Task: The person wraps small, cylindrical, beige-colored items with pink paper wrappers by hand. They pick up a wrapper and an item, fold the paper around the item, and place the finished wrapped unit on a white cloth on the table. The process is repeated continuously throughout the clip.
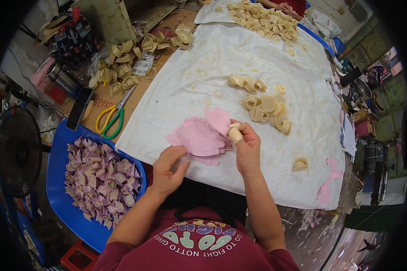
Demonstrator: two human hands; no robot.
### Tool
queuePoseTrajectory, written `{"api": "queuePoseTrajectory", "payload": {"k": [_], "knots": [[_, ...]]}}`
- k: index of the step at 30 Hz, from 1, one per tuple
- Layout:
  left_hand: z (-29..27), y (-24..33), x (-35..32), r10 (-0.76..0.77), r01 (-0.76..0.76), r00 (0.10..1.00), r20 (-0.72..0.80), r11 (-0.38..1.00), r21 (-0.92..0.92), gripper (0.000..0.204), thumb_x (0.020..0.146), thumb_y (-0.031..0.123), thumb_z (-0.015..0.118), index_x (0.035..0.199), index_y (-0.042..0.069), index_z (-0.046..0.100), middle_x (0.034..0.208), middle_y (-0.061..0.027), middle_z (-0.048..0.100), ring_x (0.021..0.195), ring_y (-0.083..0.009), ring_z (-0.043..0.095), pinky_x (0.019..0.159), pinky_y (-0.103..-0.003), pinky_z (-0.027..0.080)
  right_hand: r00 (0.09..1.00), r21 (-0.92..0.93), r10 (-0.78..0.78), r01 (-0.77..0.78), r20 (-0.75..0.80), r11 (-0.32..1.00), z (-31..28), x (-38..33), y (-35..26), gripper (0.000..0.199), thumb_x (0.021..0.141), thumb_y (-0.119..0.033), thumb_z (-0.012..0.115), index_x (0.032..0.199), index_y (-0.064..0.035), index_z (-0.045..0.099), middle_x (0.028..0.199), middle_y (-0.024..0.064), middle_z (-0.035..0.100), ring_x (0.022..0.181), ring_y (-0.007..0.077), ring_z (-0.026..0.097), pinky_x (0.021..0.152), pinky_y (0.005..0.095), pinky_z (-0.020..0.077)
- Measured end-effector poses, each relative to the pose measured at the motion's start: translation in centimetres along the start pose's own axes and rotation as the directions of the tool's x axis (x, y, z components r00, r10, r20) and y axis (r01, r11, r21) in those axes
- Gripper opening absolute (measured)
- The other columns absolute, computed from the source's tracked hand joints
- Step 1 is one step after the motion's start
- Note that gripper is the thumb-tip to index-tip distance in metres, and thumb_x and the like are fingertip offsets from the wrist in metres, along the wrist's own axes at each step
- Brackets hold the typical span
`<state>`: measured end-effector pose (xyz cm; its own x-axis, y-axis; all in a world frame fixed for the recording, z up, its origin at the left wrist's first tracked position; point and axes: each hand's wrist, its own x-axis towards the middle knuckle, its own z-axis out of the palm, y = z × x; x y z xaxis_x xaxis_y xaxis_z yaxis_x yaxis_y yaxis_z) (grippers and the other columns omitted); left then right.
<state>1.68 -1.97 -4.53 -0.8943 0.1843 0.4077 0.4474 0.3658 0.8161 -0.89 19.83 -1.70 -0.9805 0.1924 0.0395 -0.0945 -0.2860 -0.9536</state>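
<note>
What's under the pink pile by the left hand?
The pink pile lies on the white cover, which shows around its edges. Its upper layers hide much of the lower ones, and the patch of cover directly beneath cannot be seen.

Here on the table, a stack of cut-outs is lying just beyond the left hand and left of the right hand, with moulded pieces sitting farther back to the right and a big heap spreading behind them at the far end. Over on the left, scissors are lying right of a phone, and nearer, a tub is holding a pile of covered pieces; scrap strips are lying by the near right corner.
</note>
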Motion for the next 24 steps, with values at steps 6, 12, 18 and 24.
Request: {"api": "queuePoseTrajectory", "payload": {"k": [6,12,18,24], "knots": [[-0.9,-0.6,0.5,0.005,-0.008,0.999,-0.047,0.997,-0.081,0.025,0.077,0.002,0.069,0.101,0.001,0.066,0.104,-0.0140,0.067,0.097,-0.0292,0.062,0.088,-0.036,0.048,0.987,-0.373,-0.144,0.160,0.070,0.914,1.8,-0.8,2.4,0.009,0.088,-0.007,0.063,0.097,-0.0029,0.064,0.110,0.0099,0.064,0.102,0.0162,0.057,0.088,0.0300,0.0459],[-0.2,1.3,1.0,0.254,-0.257,0.966,0.039,0.954,0.157,0.025,0.071,0.002,0.069,0.096,0.004,0.067,0.106,-0.0105,0.066,0.095,-0.0308,0.058,0.085,-0.040,0.047,0.995,-0.458,-0.084,0.102,0.058,0.883,0.8,-0.4,4.2,0.012,0.088,-0.008,0.064,0.099,-0.0011,0.064,0.111,0.0098,0.063,0.098,0.0142,0.058,0.088,0.0286,0.0458],[3.4,2.3,3.0,0.308,-0.324,0.945,0.105,0.927,0.192,0.029,0.068,0.003,0.071,0.096,0.005,0.065,0.109,-0.0108,0.065,0.091,-0.0311,0.057,0.083,-0.039,0.045,0.982,-0.251,0.187,-0.184,-0.012,0.950,1.0,0.2,2.9,0.011,0.090,-0.010,0.062,0.096,-0.0011,0.065,0.106,0.0098,0.065,0.096,0.0133,0.058,0.085,0.0284,0.0472],[3.9,2.4,3.4,0.210,-0.243,0.965,0.159,0.943,0.228,0.031,0.069,0.008,0.073,0.099,0.005,0.065,0.111,-0.0113,0.063,0.096,-0.0308,0.054,0.086,-0.040,0.044,0.974,0.160,0.221,-0.212,-0.044,0.964,-0.4,1.5,1.3,0.015,0.091,-0.015,0.062,0.100,-0.0029,0.064,0.104,0.0081,0.067,0.096,0.0160,0.062,0.087,0.0305,0.0478]]}}
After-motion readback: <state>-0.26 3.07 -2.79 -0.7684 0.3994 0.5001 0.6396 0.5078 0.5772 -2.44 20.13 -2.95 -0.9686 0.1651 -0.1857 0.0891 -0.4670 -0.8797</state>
